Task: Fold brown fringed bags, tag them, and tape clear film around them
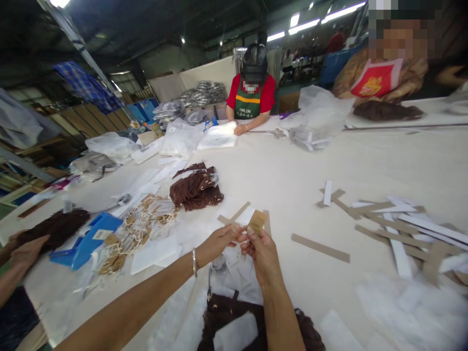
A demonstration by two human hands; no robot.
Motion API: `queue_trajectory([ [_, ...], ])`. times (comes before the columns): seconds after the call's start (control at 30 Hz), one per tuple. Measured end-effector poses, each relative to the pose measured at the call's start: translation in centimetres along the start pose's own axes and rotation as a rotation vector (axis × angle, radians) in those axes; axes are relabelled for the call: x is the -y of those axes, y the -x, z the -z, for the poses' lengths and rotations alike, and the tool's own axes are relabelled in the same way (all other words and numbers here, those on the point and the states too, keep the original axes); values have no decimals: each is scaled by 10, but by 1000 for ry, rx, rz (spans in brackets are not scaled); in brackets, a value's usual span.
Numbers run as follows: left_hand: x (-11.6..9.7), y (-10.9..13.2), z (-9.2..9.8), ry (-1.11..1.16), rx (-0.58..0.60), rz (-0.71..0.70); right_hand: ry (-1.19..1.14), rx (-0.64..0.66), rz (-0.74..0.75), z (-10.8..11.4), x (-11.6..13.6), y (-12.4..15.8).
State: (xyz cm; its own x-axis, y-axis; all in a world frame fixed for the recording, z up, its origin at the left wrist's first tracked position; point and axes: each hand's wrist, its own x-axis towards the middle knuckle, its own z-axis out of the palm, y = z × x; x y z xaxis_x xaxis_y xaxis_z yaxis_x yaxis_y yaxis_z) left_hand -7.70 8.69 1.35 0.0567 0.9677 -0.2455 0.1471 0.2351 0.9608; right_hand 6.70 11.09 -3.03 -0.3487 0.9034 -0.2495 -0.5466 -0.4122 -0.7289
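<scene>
Right hand (262, 247): closed on a kraft tag (257, 221), gripped at its lower edge between thumb and fingers and raised above the table (278, 175). The tag carries several lines of small dark print, too fine to read.

Left hand (221, 240): fingers bent and drawn narrow, fingertips just beside the tag and meeting the right hand's fingers; whether they grip anything cannot be told. A plain silver-coloured bracelet (194, 263) sits at this wrist.

Below the hands, at the near edge of view, lies a dark brown fringed bag (226, 306) with a translucent white sheet (237, 334) over part of it. Further off, brown fringed bags (195, 189) with metal eyelets are stacked on the table.

Labels: to the left, a heap of tags (146, 222) in kraft and white, tangled with white strings; no wording legible. Beside it, a blue holder (87, 241) bears a white label (103, 234), its print unreadable.

Writing: across the table, a co-worker (269, 92) in red wears a green apron (248, 105) lettered "OMLUN" in white, with a smaller line beneath, not legible. A second person's red apron (378, 80) shows a yellow emblem, not decipherable.

To the right, grey-brown and white strips (405, 226) lie loosely heaped; no marking can be made out on them.
</scene>
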Motion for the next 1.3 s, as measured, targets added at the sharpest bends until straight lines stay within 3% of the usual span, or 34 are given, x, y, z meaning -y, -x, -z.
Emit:
queue_trajectory([
  [0.07,9,14,0,127,172,96,-36,-22,5,0,1,1],
  [0.13,13,23,-1,206,239,123,-52,-59,20,1,0,0],
  [0.23,10,29,-1,273,226,139,-26,-120,48,6,-3,-3],
  [0.33,4,27,0,386,207,153,162,-204,79,10,-4,-6],
  [0.43,0,21,-1,549,140,134,479,-424,248,11,1,-4],
  [0.5,-1,14,-2,594,38,110,550,-491,353,11,6,0],
  [0.57,-3,8,-4,575,-88,74,490,-385,355,8,9,3],
  [0.63,-6,2,-7,546,-178,27,424,-187,289,4,8,4],
  [0.7,-9,-2,-9,528,-215,-13,414,-31,224,0,3,4],
  [0.77,-10,-5,-11,516,-229,-26,426,34,180,-3,-3,2],
  [1.0,-7,-14,-6,347,-263,-10,175,59,71,-1,-1,4],
  [1.2,0,-13,-2,285,-148,-11,-147,6,13,5,15,9],
  [1.3,2,-11,2,190,-96,1,-171,-72,31,13,15,4],
])
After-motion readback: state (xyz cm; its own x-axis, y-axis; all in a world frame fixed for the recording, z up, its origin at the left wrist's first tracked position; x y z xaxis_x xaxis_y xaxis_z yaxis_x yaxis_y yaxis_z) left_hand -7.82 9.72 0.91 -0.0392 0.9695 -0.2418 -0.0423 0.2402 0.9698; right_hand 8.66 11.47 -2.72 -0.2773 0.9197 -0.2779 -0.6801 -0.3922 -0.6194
